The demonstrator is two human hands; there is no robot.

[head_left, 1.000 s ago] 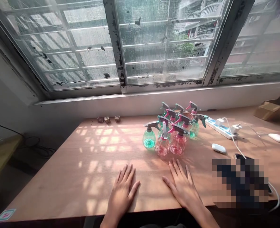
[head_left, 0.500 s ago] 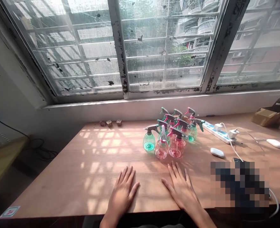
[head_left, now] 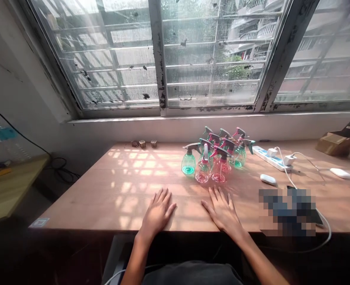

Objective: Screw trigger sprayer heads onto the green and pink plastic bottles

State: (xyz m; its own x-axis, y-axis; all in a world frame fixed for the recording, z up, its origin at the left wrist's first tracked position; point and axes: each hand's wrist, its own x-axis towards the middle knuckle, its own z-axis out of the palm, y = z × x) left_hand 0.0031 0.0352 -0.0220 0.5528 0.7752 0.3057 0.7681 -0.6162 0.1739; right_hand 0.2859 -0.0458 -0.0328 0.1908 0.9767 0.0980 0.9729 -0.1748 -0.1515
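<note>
Sunlight comes through a barred window (head_left: pixel 189 59) behind the spray bottles (head_left: pixel 222 163) and lays a bright grid on the wooden counter (head_left: pixel 97 198), mostly to the left of them. The bottles, clear green and clear pink with trigger heads, stand upright in a tight cluster toward the back of the counter, so the long axis of each runs straight up, while my fingers lie flat on the surface, crosswise to that.

My left hand (head_left: pixel 157 211) and right hand (head_left: pixel 222 209) both rest palm down on the near side of the bottles. The right hand is the nearer one: its fingertips point away from me and stop short of the cluster, with a strip of bare counter between. Its front pink bottle (head_left: pixel 202 174) lies ahead of those fingertips and a little to the left; the second pink bottle (head_left: pixel 219 173) is almost dead ahead. My left hand sits off to the left of the bottles, with the green bottle (head_left: pixel 188 164) ahead and to its right. On both hands the fingers are slightly spread, the thumbs angled inward, and I hold nothing.

To the right of the bottles a power strip (head_left: pixel 273 160) runs slantwise, and a small white case (head_left: pixel 268 179) lies to their right as well. Behind the bottles and well to the left sit some small cubes (head_left: pixel 154 144).
</note>
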